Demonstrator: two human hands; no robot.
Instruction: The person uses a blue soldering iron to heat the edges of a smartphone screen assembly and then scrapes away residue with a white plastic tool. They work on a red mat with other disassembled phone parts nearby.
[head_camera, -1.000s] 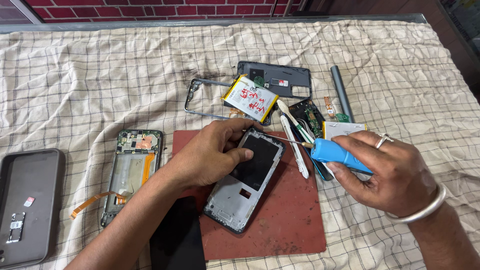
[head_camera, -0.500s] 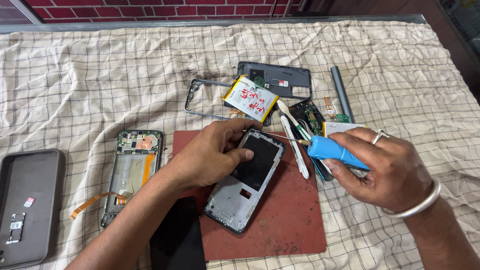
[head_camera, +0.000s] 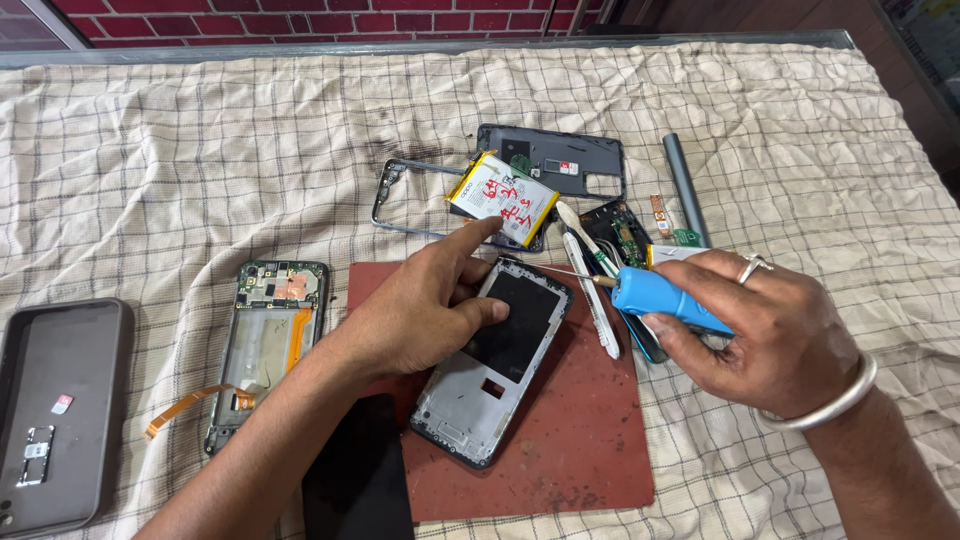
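Note:
My left hand (head_camera: 425, 300) presses down on an opened phone frame (head_camera: 490, 365) that lies tilted on a reddish-brown mat (head_camera: 580, 440). Its thumb rests on the frame's dark inner panel and its forefinger points toward the frame's top edge. My right hand (head_camera: 760, 335) grips a blue-handled screwdriver (head_camera: 665, 300). The thin metal tip points left and hovers at the frame's upper right corner. A flat white phone battery (head_camera: 500, 198) with red handwriting lies just beyond the mat.
A second stripped phone body (head_camera: 268, 340) with an orange flex cable lies left of the mat. A grey phone case (head_camera: 55, 410) sits at far left, a dark screen panel (head_camera: 355, 480) by my forearm. Back cover (head_camera: 550, 160), metal frame, white pry tools, grey tube (head_camera: 685, 190) lie behind.
My right hand has shifted the screwdriver slightly left and up toward the frame's corner. The left hand stays on the phone frame, its forefinger now stretched out further.

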